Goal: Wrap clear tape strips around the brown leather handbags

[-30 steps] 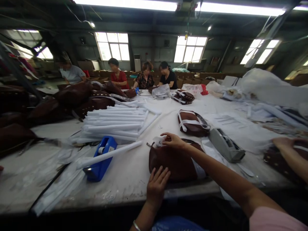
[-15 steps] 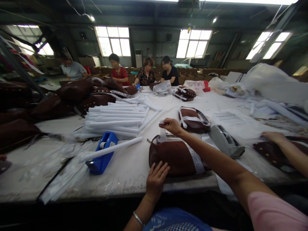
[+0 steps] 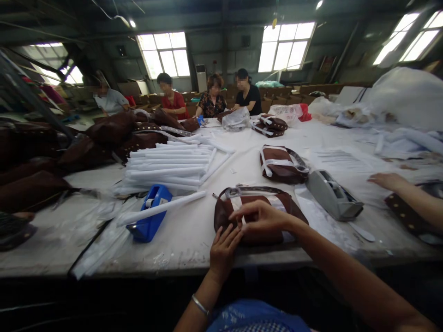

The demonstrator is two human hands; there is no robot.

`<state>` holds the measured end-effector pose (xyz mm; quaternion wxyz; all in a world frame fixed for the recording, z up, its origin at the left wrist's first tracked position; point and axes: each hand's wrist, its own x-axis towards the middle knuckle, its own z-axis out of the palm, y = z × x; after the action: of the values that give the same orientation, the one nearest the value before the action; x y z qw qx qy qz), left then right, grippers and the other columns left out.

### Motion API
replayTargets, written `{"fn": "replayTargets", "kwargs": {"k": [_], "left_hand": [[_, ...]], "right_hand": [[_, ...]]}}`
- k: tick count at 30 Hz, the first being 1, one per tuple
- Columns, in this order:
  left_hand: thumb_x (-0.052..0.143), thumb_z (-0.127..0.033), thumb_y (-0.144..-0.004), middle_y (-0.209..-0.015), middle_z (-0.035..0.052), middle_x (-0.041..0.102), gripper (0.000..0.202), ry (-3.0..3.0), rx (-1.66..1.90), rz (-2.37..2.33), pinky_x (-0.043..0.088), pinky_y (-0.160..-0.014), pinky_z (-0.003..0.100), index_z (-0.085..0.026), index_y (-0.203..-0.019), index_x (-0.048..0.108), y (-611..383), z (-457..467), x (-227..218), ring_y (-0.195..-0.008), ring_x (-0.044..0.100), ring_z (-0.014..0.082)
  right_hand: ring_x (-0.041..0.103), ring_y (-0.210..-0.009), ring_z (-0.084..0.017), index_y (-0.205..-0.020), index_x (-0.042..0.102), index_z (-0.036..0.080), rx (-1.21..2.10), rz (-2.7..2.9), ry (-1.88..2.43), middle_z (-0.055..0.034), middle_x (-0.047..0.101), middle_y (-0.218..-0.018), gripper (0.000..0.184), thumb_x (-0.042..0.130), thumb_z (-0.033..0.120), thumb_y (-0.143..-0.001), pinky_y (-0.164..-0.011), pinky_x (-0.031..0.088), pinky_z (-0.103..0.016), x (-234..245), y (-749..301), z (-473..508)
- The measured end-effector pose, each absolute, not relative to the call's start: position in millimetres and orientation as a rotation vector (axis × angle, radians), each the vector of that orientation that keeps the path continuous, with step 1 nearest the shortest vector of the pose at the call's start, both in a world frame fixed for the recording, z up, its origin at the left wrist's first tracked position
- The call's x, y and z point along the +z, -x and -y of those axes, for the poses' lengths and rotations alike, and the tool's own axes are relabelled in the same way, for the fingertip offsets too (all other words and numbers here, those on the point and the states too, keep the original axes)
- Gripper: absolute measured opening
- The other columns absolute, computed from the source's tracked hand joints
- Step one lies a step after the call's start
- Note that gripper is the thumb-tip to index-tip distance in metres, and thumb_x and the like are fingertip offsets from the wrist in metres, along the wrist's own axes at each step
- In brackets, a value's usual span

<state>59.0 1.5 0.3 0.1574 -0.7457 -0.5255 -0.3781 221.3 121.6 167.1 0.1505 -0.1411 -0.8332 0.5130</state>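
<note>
A brown leather bag lies at the near edge of the white table, with a white paper strip wrapped over its middle. My left hand rests flat on the bag's near left side, fingers spread. My right hand lies across the bag's front over the strip, fingers bent down against it. Whether those fingers pinch the strip is unclear.
A blue tape dispenser and a pile of white paper rolls lie to the left. A grey tape dispenser and another wrapped bag sit to the right. Another person's hand reaches in at right. Several people sit at the far end.
My right hand came back from the bag's far top edge, drawing the white strip down over the bag to its near side. My left hand stayed on the bag.
</note>
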Motion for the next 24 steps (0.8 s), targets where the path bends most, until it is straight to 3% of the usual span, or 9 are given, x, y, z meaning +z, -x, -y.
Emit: {"fn": "replayTargets", "kwargs": {"k": [3,5,8,10,14,19,24], "left_hand": [[0.047,-0.006,-0.095,-0.127,0.0019,0.069,0.04,2.125,-1.106,1.493,0.042,-0.113,0.047,-0.024,-0.128,0.062,-59.4,-2.0,-2.4,-0.128,0.058,0.022],[0.046,-0.004,-0.094,-0.127,0.0027,0.069,0.042,2.126,-1.106,1.489,0.041,-0.114,0.047,-0.023,-0.127,0.063,-59.2,-2.4,-4.5,-0.129,0.057,0.0219],[0.044,-0.001,-0.092,-0.129,0.0035,0.068,0.045,2.144,-1.104,1.49,0.039,-0.115,0.047,-0.021,-0.127,0.063,-58.5,-2.3,-6.3,-0.131,0.056,0.0219],[0.042,0.0,-0.09,-0.131,0.0038,0.067,0.048,2.159,-1.094,1.493,0.039,-0.116,0.048,-0.021,-0.129,0.062,-58.0,-1.6,-6.4,-0.133,0.054,0.022],[0.042,0.001,-0.089,-0.131,0.0045,0.067,0.051,2.164,-1.071,1.503,0.039,-0.116,0.048,-0.021,-0.132,0.06,-57.5,-0.6,-6.3,-0.133,0.053,0.0217],[0.042,-0.001,-0.091,-0.132,0.0041,0.066,0.05,2.161,-1.071,1.525,0.039,-0.116,0.048,-0.023,-0.134,0.058,-58.1,-1.4,-9.3,-0.134,0.053,0.0213],[0.043,0.0,-0.09,-0.134,0.0028,0.065,0.051,2.174,-1.102,1.512,0.037,-0.117,0.048,-0.022,-0.133,0.058,-57.9,-1.5,-11.2,-0.134,0.052,0.0211]], "right_hand": [[0.068,-0.071,-0.017,-0.123,0.069,0.019,1.826,2.379,0.439,-0.0052,0.076,-0.091,0.048,0.07,0.047,-0.084,-0.065,0.056,-0.026,148.9,-253.1,-99.5],[0.069,-0.072,-0.018,-0.117,0.072,0.019,1.555,2.255,0.673,-0.0069,0.077,-0.093,0.039,0.065,0.046,-0.089,-0.067,0.058,-0.029,136.3,-262.9,-101.0],[0.069,-0.1,-0.023,-0.111,0.074,0.023,0.827,2.161,0.852,-0.0083,0.074,-0.111,0.026,0.063,0.036,-0.092,-0.092,0.056,-0.038,118.2,-261.6,-117.9],[0.063,-0.115,-0.026,-0.117,0.072,0.026,0.567,2.303,0.768,-0.0081,0.07,-0.122,0.029,0.068,0.031,-0.089,-0.103,0.05,-0.044,106.6,-254.7,-128.9],[0.06,-0.119,-0.028,-0.123,0.069,0.028,0.377,2.584,0.593,-0.0084,0.068,-0.127,0.046,0.08,0.028,-0.078,-0.105,0.049,-0.048,85.3,-241.6,-135.2],[0.061,-0.116,-0.026,-0.119,0.071,0.029,0.343,2.535,0.631,-0.0067,0.068,-0.124,0.041,0.079,0.025,-0.079,-0.103,0.05,-0.046,74.7,-240.2,-128.4],[0.058,-0.121,-0.029,-0.13,0.064,0.028,0.274,2.541,0.697,-0.0087,0.065,-0.131,0.052,0.078,0.035,-0.08,-0.105,0.048,-0.05,77.9,-241.1,-121.0]]}}
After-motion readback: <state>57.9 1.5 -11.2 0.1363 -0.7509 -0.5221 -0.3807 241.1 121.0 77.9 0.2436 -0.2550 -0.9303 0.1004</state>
